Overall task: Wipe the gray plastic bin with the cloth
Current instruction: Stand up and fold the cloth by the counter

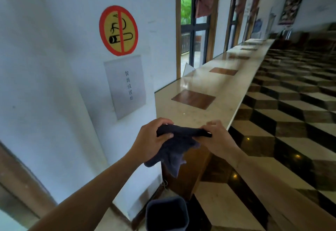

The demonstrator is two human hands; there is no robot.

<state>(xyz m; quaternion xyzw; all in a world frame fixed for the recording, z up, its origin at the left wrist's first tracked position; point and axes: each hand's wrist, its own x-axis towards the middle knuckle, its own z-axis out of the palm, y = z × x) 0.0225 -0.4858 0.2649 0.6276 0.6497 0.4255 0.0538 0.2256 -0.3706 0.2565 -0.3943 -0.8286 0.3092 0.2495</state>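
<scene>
Both hands' grip: left hand (151,139) and right hand (217,136) clamped on dark cloth (177,145) | gray bin (166,214) on floor, directly below cloth, well apart | wiping not yet begun, all left.

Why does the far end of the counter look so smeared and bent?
Head view: the wide lens curves the counter and wall; the far room is blurred; ceiling lights glare off the polished floor. The hands and cloth stay fairly sharp.
</scene>
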